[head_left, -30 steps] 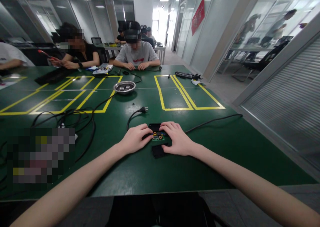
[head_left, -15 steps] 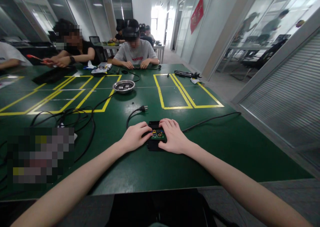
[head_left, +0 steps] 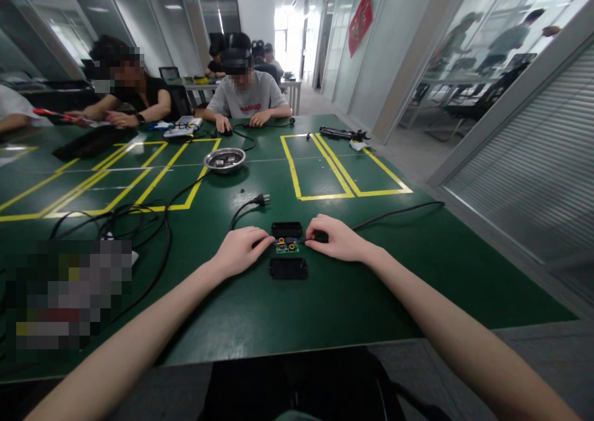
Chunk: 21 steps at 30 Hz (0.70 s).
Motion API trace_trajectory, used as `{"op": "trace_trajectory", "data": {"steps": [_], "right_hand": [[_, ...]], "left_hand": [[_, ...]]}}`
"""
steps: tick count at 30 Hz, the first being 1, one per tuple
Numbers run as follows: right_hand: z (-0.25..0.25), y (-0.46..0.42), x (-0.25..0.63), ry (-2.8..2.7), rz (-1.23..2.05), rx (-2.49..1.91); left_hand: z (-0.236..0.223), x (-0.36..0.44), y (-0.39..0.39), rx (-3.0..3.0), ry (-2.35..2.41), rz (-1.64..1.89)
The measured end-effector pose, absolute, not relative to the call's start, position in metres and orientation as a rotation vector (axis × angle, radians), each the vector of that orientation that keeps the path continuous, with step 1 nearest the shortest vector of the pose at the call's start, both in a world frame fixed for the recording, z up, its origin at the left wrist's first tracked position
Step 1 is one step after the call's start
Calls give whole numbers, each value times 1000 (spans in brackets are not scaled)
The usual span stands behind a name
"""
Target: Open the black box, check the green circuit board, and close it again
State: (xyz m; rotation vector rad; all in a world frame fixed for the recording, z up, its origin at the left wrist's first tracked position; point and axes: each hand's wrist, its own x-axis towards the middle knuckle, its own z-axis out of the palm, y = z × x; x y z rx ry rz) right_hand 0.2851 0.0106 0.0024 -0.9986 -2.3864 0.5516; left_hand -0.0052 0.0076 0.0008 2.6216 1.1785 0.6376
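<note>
A small green circuit board [head_left: 288, 246] with copper coils lies between my hands. Just beyond it sits one black plastic case half [head_left: 286, 228]; the other case half [head_left: 288, 269] rests on the near side, apart from the board. My left hand [head_left: 242, 249] is closed in a pinch at the board's left end, on the power cord, whose plug [head_left: 262, 200] lies farther off; the hand hides the part it grips. At the right end, my right hand [head_left: 341, 238] pinches a black cable [head_left: 399, 210] that runs off to the right.
A metal bowl [head_left: 224, 160] with small metal parts stands beyond my hands. Tangled black cables [head_left: 134, 213] lie at left beside a blurred-out item [head_left: 74, 294]. Yellow tape marks the green table [head_left: 371, 297]. A folded black tripod [head_left: 343, 134] lies far right. A co-worker [head_left: 248, 96] sits opposite.
My right hand has left the near case half and moved right to the cable by the board. The near case half now lies untouched and straight. My left hand has stayed at the board's left end.
</note>
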Motion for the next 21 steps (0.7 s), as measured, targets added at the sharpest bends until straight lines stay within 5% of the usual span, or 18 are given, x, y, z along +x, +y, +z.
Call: {"op": "trace_trajectory", "data": {"steps": [6, 21], "right_hand": [[13, 3, 283, -2298, 674, -970], [23, -18, 276, -2269, 842, -764]], "left_hand": [[11, -11, 9, 2546, 1411, 787], [25, -23, -3, 2689, 942, 597]]}}
